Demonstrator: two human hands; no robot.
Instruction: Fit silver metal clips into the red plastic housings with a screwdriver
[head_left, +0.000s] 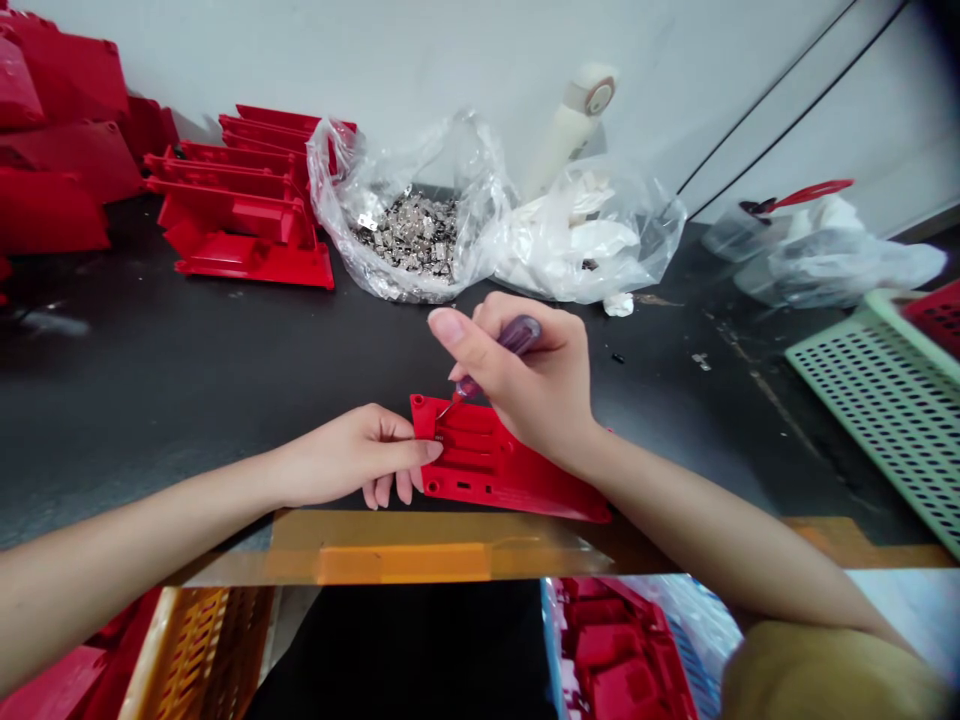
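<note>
A red plastic panel (517, 478) with slots and corner holes lies on the dark table near its front edge. My left hand (375, 458) grips the panel's left end, thumb on top and fingers curled at the side. A small metal spring-like piece (439, 437) shows in a slot beside the thumb. In my right hand (536, 385), above the panel, is a screwdriver (517, 337) with a purple handle. Its thin shaft slants down to the left, and the tip is at the panel close to that small piece. The hand covers part of the panel's upper edge.
Behind are stacked red panels (247, 225), a plastic bag (337, 245) of small metal clips, a second bag (637, 235) with white contents, and a cream bottle (574, 125). A green basket (877, 370) stands right. Tape (405, 563) lines the front edge; bins of red parts sit below.
</note>
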